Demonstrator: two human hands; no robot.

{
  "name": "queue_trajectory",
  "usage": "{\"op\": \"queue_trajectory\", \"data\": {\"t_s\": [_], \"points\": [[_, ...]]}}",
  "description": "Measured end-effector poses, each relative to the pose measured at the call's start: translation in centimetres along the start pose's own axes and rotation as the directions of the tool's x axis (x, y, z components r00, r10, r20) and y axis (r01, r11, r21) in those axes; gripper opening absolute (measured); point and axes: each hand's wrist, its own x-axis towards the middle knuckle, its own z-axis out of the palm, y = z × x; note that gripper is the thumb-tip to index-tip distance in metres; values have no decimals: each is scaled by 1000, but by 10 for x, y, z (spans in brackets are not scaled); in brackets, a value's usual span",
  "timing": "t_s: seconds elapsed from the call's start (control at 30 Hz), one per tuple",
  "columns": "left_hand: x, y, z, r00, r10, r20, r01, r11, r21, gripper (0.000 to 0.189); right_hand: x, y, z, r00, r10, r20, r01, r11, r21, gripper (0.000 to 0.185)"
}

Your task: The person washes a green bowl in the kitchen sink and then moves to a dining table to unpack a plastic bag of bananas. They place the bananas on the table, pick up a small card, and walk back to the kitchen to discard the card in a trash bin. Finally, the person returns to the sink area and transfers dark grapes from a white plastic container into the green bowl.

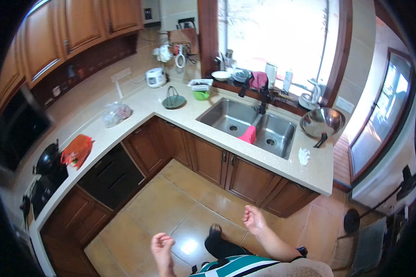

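My left hand [162,245] hangs in front of my body over the tiled floor, fingers curled, with nothing seen in it. To its right, my right hand [253,220] is raised below the sink cabinets, its fingers bent and also holding nothing that shows. Neither touches the counter. Beyond them a double-bowl steel sink [225,116] is set into the pale countertop [180,121]. A pink cloth [250,134] hangs over the sink's front edge by the divider. Right of the sink lie a steel wok [320,122] and a crumpled white tissue or cloth [304,156].
Along the left counter are a red plastic bag [77,150], a clear bag [116,114] and a black pan [48,159]. A green rack [173,101], green container [201,95] and white rice cooker [155,77] stand at the corner. Wooden base cabinets [208,157] border the floor.
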Motion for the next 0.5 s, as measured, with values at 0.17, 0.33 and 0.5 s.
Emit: {"op": "queue_trajectory", "data": {"t_s": [0.17,0.33,0.5], "points": [[80,-32,74,919,-176,353,199,980,-31,22,77,-6,-8,969,-108,-221,119,992,34,12],[208,-14,111,908,-175,380,164,985,62,19,181,-35,92,960,-251,-125,256,966,25,11],[330,-9,172,908,-234,347,293,947,-128,27,269,-77,198,940,-334,69,340,934,-111,15]]}}
